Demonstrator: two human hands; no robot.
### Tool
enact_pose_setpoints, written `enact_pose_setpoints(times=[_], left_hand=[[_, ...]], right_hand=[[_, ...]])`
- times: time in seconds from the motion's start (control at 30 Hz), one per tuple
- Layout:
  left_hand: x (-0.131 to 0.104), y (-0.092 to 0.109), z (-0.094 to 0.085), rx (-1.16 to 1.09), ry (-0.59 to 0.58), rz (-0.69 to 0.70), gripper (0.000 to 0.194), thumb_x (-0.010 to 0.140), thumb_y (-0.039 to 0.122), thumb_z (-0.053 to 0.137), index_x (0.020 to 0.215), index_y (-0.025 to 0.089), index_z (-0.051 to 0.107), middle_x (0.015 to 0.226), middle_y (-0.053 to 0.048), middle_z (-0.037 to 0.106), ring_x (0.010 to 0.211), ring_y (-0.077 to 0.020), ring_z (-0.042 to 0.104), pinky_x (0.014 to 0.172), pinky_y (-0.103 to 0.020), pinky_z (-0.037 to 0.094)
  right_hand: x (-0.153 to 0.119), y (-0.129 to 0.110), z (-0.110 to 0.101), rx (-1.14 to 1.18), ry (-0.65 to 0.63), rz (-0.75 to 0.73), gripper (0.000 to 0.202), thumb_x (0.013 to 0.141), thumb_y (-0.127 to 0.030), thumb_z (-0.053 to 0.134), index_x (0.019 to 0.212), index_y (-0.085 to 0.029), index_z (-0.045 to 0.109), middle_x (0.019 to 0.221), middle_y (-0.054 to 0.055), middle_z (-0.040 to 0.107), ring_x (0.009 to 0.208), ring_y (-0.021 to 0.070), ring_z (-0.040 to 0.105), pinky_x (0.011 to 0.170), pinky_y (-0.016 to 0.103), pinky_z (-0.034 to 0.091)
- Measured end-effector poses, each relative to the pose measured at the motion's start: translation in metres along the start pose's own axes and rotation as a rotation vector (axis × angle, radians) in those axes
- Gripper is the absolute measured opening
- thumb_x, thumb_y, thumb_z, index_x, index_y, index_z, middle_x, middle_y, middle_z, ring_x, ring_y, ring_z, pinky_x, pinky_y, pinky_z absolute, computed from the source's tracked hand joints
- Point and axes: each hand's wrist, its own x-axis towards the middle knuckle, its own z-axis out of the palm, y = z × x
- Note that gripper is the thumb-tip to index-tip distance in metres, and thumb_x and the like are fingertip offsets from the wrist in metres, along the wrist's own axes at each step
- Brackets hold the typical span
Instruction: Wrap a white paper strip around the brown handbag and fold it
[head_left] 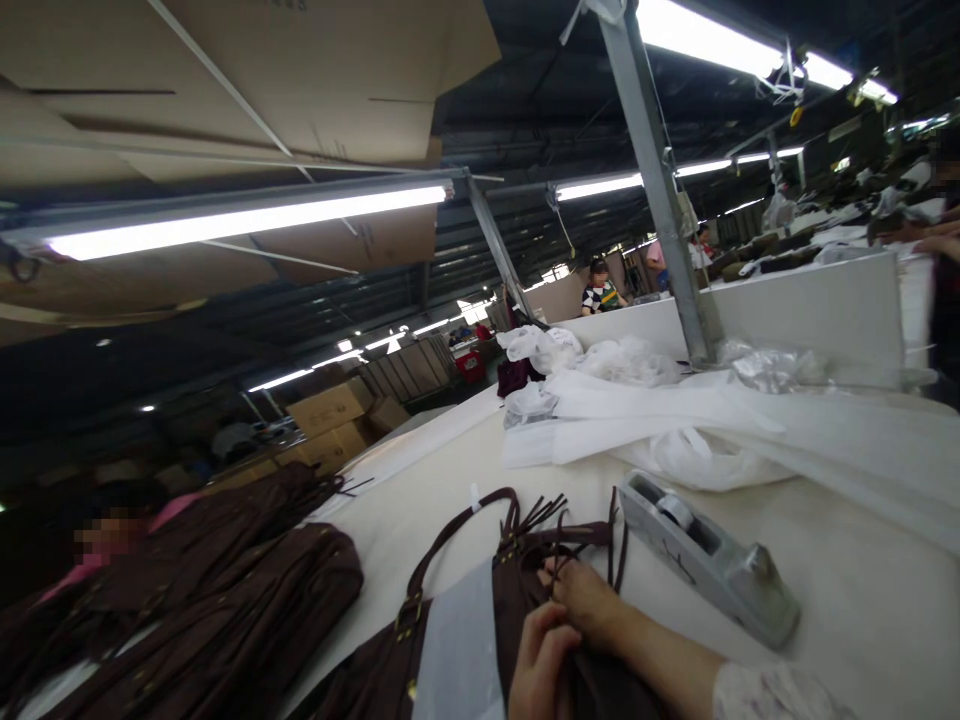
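Note:
A dark brown handbag with a looped strap, brass-coloured buckles and thin fringe cords lies on the white table. A pale translucent sheet lies across it. My right hand reaches in from the right, its bent fingers closed at the bag's upper edge beside the cords; the fingertips are partly hidden. Nearer to me, my left hand has curled fingers closed on the bag's side. A grey tape dispenser holding a roll of tape stands just right of my right hand.
More brown bags are piled at the left, beside a person in pink. White wrapping sheets and crumpled plastic cover the table's far side. A metal post rises there. Cardboard boxes stand behind; other people work farther off.

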Motion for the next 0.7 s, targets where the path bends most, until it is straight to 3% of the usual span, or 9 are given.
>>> enact_pose_setpoints(times=[0.13,0.23,0.3,0.37,0.53,0.6,0.7], left_hand=[[0.001,0.009,-0.005,-0.037,-0.026,-0.085,0.023,0.092,0.025,0.038,0.090,0.025,0.061,0.117,-0.007,0.054,0.110,-0.0207,0.053,0.092,-0.033,0.044],[0.004,0.015,-0.010,-0.041,-0.092,-0.131,0.023,0.092,0.023,0.039,0.092,0.025,0.061,0.119,-0.006,0.053,0.112,-0.0208,0.052,0.093,-0.034,0.044],[0.006,0.018,-0.013,-0.044,-0.155,-0.161,0.022,0.092,0.023,0.039,0.093,0.026,0.061,0.119,-0.006,0.052,0.113,-0.0203,0.052,0.094,-0.034,0.044],[0.008,0.018,-0.012,-0.043,-0.172,-0.175,0.020,0.092,0.022,0.040,0.093,0.026,0.060,0.120,-0.005,0.051,0.114,-0.0197,0.051,0.095,-0.034,0.044],[0.006,0.015,-0.005,-0.031,-0.224,-0.129,0.020,0.091,0.020,0.041,0.094,0.027,0.060,0.122,-0.005,0.049,0.112,-0.0187,0.053,0.091,-0.032,0.046],[0.006,0.015,-0.006,-0.021,-0.224,-0.128,0.021,0.091,0.020,0.040,0.094,0.026,0.059,0.122,-0.005,0.049,0.111,-0.0185,0.053,0.091,-0.032,0.046],[0.006,0.016,-0.010,-0.006,-0.183,-0.155,0.021,0.093,0.021,0.038,0.095,0.026,0.058,0.122,-0.005,0.050,0.112,-0.0188,0.052,0.094,-0.034,0.045]], right_hand=[[-0.023,0.002,-0.025,0.104,-0.088,0.036,0.033,0.073,-0.012,0.058,0.105,-0.015,0.064,0.116,0.012,0.062,0.111,0.0260,0.055,0.099,0.039,0.041],[-0.059,0.008,-0.054,0.207,-0.191,0.078,0.022,0.078,-0.020,0.057,0.098,-0.014,0.065,0.094,0.006,0.067,0.086,0.0192,0.061,0.078,0.030,0.050],[-0.083,0.008,-0.066,0.289,-0.294,0.091,0.020,0.078,-0.027,0.062,0.092,-0.015,0.066,0.078,0.001,0.065,0.070,0.0141,0.060,0.063,0.022,0.049],[-0.098,0.002,-0.067,0.356,-0.366,0.060,0.020,0.073,-0.030,0.070,0.087,-0.016,0.068,0.074,-0.003,0.063,0.065,0.0110,0.057,0.058,0.018,0.044],[-0.098,-0.026,-0.055,0.026,-0.338,-0.053,0.005,0.063,-0.012,0.065,0.066,-0.015,0.062,0.057,-0.006,0.045,0.054,0.0086,0.044,0.048,0.018,0.030],[-0.097,-0.034,-0.063,-0.056,-0.289,-0.061,0.007,0.062,-0.015,0.068,0.065,-0.015,0.062,0.060,-0.005,0.047,0.057,0.0095,0.044,0.049,0.020,0.030],[-0.107,-0.038,-0.081,0.031,-0.205,0.028,0.012,0.067,-0.026,0.071,0.075,-0.017,0.067,0.070,-0.004,0.057,0.064,0.0109,0.050,0.054,0.020,0.033]])
